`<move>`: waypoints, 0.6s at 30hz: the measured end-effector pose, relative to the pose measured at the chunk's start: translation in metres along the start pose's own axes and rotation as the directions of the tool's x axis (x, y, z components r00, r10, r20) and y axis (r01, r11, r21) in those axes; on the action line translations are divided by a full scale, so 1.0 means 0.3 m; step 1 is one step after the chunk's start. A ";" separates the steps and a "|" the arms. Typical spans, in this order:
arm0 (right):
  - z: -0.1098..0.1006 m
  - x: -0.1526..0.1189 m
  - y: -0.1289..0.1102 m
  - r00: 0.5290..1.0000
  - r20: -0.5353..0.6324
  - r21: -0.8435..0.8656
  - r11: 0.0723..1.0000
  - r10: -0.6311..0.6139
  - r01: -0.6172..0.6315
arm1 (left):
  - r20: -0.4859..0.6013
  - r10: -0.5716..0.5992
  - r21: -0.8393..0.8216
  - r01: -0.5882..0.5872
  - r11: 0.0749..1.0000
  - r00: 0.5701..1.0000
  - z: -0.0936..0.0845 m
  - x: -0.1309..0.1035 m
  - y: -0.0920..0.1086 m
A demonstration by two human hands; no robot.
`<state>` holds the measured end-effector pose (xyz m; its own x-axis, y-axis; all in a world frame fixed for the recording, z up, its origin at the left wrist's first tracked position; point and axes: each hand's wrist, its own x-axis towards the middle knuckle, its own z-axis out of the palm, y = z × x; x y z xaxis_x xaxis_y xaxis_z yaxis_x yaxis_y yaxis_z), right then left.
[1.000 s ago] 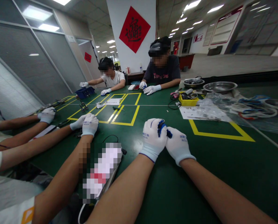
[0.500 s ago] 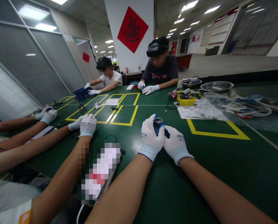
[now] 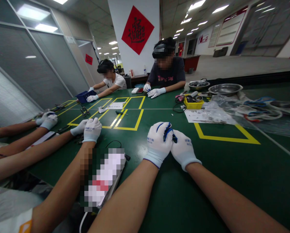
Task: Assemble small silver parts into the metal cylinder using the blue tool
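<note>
My left hand point(image 3: 158, 138), in a white work glove with blue-coated fingers, is closed just ahead of me over the table. Its curled fingers cover the small dark round part with a metal rim that showed between them a moment earlier. Against it rests my right hand point(image 3: 183, 145), gloved alike, with the fingers bent inward and the fingertips touching the left hand. What the right fingers grip, if anything, is hidden. Both hands are above the green table point(image 3: 174, 187).
Left of me lie a blurred-out white device point(image 3: 108, 174) with a cable and co-workers' gloved hands point(image 3: 91, 129). Farther off are a screwdriver point(image 3: 120, 113), a yellow bin point(image 3: 194, 103) of parts, metal bowls point(image 3: 225, 89) and plastic bags point(image 3: 215, 111). Two people sit across, one beside a blue bin point(image 3: 84, 96).
The fingers of my left hand have folded over the round part, which no longer shows. My right hand stays nearly in place. Across the table, a co-worker's hand by the blue bin shifts left.
</note>
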<state>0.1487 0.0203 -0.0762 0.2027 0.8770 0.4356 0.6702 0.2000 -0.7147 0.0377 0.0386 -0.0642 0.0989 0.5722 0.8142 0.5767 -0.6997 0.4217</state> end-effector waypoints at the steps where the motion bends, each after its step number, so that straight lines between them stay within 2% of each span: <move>1: -0.001 0.000 -0.001 1.000 0.002 -0.001 1.000 0.005 -0.005 | -0.001 0.000 0.001 0.000 1.000 1.000 0.000 0.000 0.001; 10: -0.002 0.001 -0.007 0.999 -0.012 -0.035 0.998 0.047 -0.047 | 0.005 -0.006 0.029 0.006 1.000 1.000 -0.003 0.001 0.004; 18: 0.003 0.002 -0.001 0.999 -0.035 -0.049 0.998 0.034 -0.036 | 0.019 -0.024 0.022 0.023 0.999 1.000 -0.003 0.002 0.004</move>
<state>0.1481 0.0211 -0.0762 0.2507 0.8674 0.4299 0.6968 0.1466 -0.7022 0.0377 0.0375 -0.0628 0.1001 0.5965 0.7963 0.5966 -0.6765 0.4318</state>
